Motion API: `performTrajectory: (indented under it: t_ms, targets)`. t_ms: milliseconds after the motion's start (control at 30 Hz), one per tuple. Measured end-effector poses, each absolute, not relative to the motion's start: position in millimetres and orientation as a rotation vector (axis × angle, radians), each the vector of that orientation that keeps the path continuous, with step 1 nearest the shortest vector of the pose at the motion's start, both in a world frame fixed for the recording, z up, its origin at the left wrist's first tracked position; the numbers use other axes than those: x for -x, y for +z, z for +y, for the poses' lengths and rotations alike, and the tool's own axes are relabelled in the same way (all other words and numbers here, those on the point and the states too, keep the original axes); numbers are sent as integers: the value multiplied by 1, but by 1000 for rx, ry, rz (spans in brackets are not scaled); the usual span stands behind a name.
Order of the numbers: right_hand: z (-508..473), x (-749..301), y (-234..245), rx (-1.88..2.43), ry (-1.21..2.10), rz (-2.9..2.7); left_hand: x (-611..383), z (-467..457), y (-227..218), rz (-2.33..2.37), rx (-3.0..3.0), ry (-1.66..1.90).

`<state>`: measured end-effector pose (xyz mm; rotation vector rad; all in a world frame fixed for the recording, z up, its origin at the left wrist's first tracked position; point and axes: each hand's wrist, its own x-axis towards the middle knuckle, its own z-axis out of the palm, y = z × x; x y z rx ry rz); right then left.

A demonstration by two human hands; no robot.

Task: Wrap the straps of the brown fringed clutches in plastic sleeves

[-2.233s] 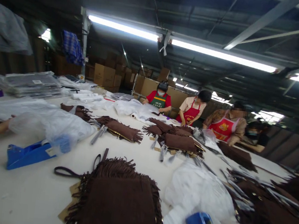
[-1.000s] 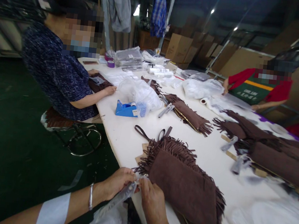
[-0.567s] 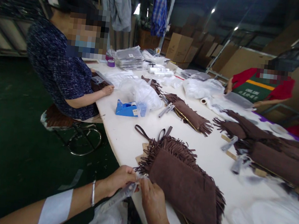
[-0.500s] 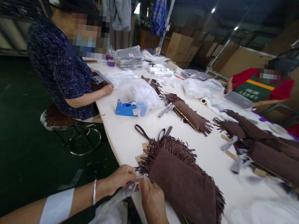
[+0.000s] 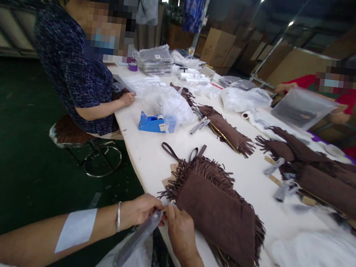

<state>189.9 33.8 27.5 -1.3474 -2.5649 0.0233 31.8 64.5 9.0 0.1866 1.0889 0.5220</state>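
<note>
At the near table edge, my left hand [image 5: 146, 210] pinches the upper end of a narrow plastic-wrapped strip [image 5: 136, 242], which hangs down at a slant. What lies inside the plastic looks greyish and cannot be made out. My right hand [image 5: 181, 232] is closed at the same end, its fingertips close to the left ones; the exact grip is hidden. Just beyond lies a brown fringed suede bag [image 5: 216, 215] with a wrist loop [image 5: 170, 150] and tan tags [image 5: 168, 179] at its far left corner. Below my hands is a white plastic bag [image 5: 131, 261].
A blue tape dispenser [image 5: 151, 123] stands beside crumpled clear plastic [image 5: 174, 107]. More brown fringed bags [image 5: 226, 132] lie along the white table [image 5: 143, 155]. White sheeting [image 5: 320, 265] is at right. One co-worker [image 5: 76, 66] sits left; another [image 5: 346, 95] holds a clear plastic bag [image 5: 303, 109].
The wrapped strip now shows more fully, hanging below my left hand. My hands stay close together. The co-worker across the table has raised a clear plastic bag.
</note>
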Motion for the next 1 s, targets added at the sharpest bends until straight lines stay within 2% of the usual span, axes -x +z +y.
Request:
performTrajectory:
  t_ms: [367, 500, 633, 833, 1000]
  targets:
    - [34, -187, 35, 1383, 41, -2711, -38, 46, 17, 1257, -402, 644]
    - [39, -185, 41, 1488, 146, -2751, -32, 41, 15, 1381, -864, 717]
    - [46, -184, 47, 1535, 288, -2754, -25, 41, 17, 1391, -1212, 608]
    - [48, -187, 50, 1493, 442, -2646, -28, 48, 24, 1369, -993, 586]
    - [14, -193, 42, 1661, 688, -2052, -27, 49, 24, 1356, -865, 462]
